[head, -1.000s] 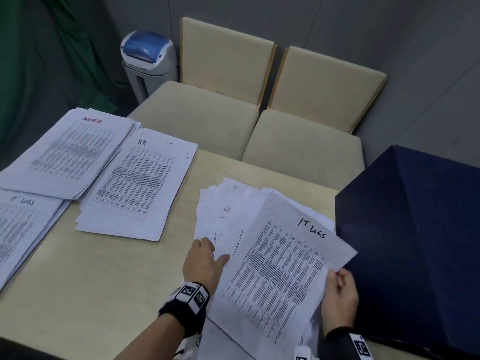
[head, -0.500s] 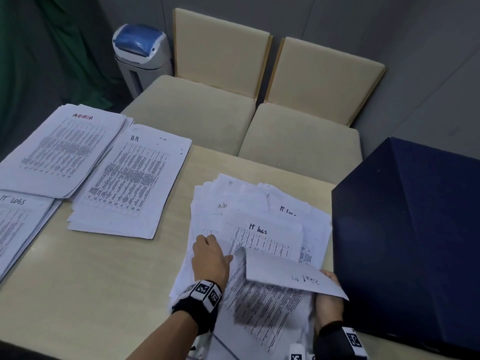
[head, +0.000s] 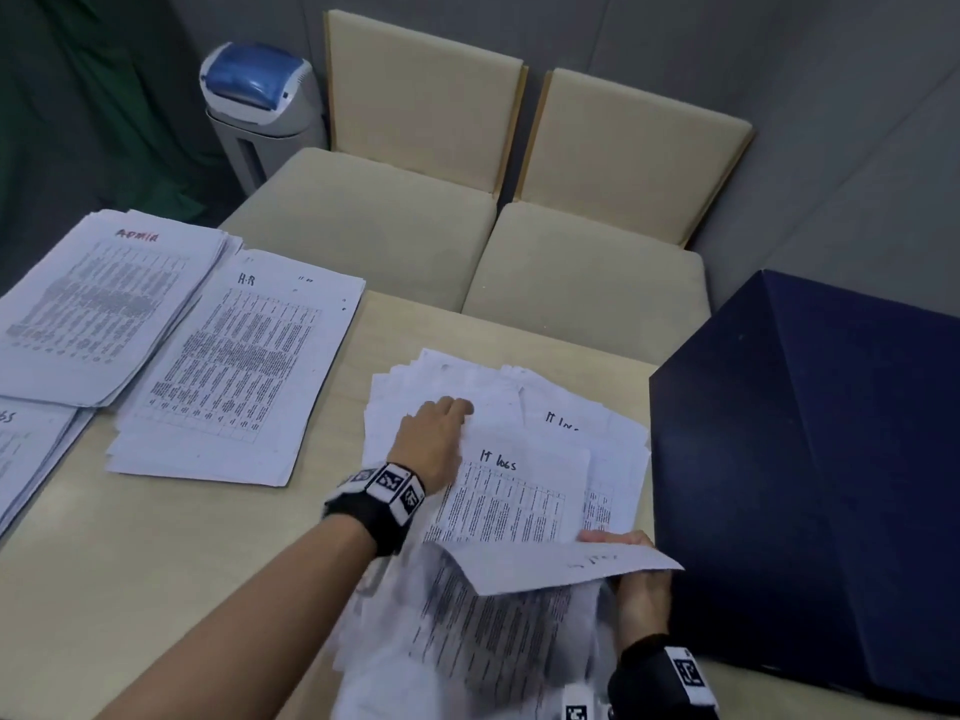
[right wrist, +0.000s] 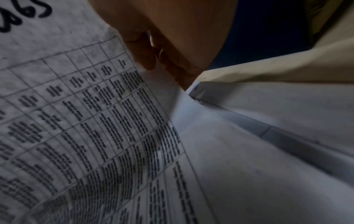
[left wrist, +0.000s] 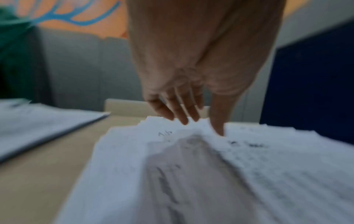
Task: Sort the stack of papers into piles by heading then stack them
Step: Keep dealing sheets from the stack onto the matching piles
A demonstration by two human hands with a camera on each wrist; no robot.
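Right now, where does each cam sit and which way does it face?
Head: on the person's head, looking forward and down at the table; shows both forearms, left hand and right hand.
Left wrist: along the left hand toward the unsorted papers, blurred.
Right wrist: along the right hand pinching a lifted IT logs sheet.
Shared: all three catch the unsorted papers and the dark blue box.

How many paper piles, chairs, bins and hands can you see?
Paper piles: 4: ADMIN pile, HR pile, IT logs pile, unsorted pile
Chairs: 2
Bins: 1
Hands: 2: left hand, right hand
Total: 9
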